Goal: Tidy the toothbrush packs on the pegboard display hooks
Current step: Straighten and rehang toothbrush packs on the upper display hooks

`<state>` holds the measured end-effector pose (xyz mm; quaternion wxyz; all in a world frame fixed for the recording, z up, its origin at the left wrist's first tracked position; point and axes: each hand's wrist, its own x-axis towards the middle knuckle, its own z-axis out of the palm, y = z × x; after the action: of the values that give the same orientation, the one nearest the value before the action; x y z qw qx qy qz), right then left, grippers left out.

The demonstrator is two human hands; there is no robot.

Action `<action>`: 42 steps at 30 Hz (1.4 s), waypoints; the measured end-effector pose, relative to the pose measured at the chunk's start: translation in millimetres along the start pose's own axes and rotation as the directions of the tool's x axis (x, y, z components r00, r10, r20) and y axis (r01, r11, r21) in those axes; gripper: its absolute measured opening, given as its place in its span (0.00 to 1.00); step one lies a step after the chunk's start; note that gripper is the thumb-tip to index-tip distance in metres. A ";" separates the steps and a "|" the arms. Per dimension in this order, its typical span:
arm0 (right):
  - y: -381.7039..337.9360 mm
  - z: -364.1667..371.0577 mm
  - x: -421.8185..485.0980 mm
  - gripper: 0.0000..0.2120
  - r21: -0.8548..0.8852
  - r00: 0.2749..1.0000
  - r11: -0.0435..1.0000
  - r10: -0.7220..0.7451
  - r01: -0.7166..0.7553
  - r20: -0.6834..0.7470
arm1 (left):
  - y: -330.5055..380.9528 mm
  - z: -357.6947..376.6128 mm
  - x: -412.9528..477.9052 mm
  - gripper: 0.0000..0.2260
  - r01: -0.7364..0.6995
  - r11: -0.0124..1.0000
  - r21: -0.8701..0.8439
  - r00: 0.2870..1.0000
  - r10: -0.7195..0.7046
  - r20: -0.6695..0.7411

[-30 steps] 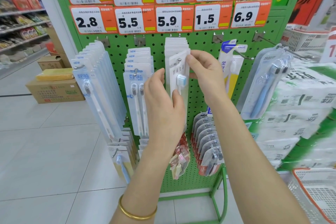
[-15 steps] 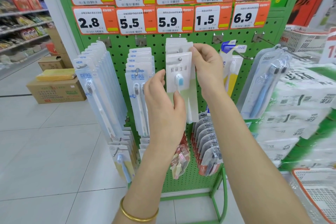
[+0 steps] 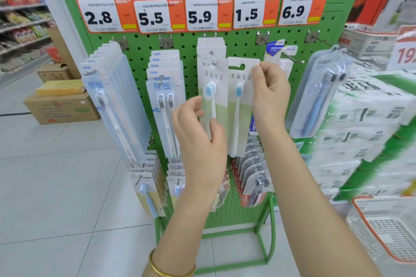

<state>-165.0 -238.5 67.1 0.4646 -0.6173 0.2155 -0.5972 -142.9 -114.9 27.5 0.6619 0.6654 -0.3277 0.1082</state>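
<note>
On the green pegboard (image 3: pixel 243 42) hang rows of toothbrush packs. My right hand (image 3: pixel 270 94) pinches the upper right corner of a white and green toothbrush pack (image 3: pixel 242 105), held off its hook just right of the middle stack (image 3: pixel 211 74). My left hand (image 3: pixel 200 132) grips the lower part of the front pack of that middle stack, which still hangs on its hook. Further packs hang at the left (image 3: pixel 112 101), centre left (image 3: pixel 165 101) and far right (image 3: pixel 319 96).
Orange and white price tags (image 3: pixel 202 13) line the top of the board. Smaller packs (image 3: pixel 254 175) hang on lower hooks. Stacked tissue packs (image 3: pixel 364 132) stand to the right, a white basket (image 3: pixel 387 227) sits at lower right, and cardboard boxes (image 3: pixel 60 108) rest on the floor at left.
My right hand has pulled one white and green pack off the middle hook and moved it to the right. My left hand stays on the front pack of the stack.
</note>
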 end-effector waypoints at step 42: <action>100.2 -105.7 -203.3 0.13 -0.223 0.795 0.820 0.569 -0.528 0.210 | -93.1 34.8 -117.9 0.16 0.470 0.873 0.130 0.798 -0.483 0.359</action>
<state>-274.5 -152.7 -140.6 0.5938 -0.6363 0.3661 -0.3294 -188.8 -122.0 -119.5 0.5796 0.7456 -0.2703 -0.1871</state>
